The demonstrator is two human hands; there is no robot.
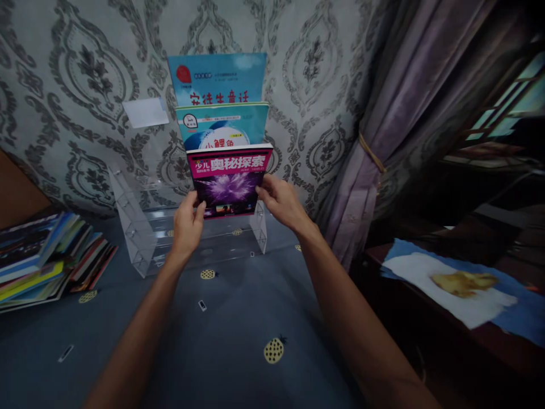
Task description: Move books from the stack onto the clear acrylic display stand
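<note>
Both of my hands grip a purple and magenta book (227, 187) by its two sides, its cover facing me. My left hand (188, 222) is closed on the left edge, thumb in front. On the right edge, my right hand (281, 199) pinches the cover. The book stands upright at a clear tiered rack (138, 233); whether its bottom edge rests on a tier I cannot tell. Behind it, a teal book (225, 122) stands one step higher, and a light blue book (219, 76) stands at the back, their lower parts hidden.
Stacked books (46, 255) lie at the left on the blue pineapple-print cloth (238, 318). A patterned wall (315, 85) rises right behind the rack, and a tied purple curtain (361, 182) hangs to its right. White paper (451, 289) lies on a dark surface at right.
</note>
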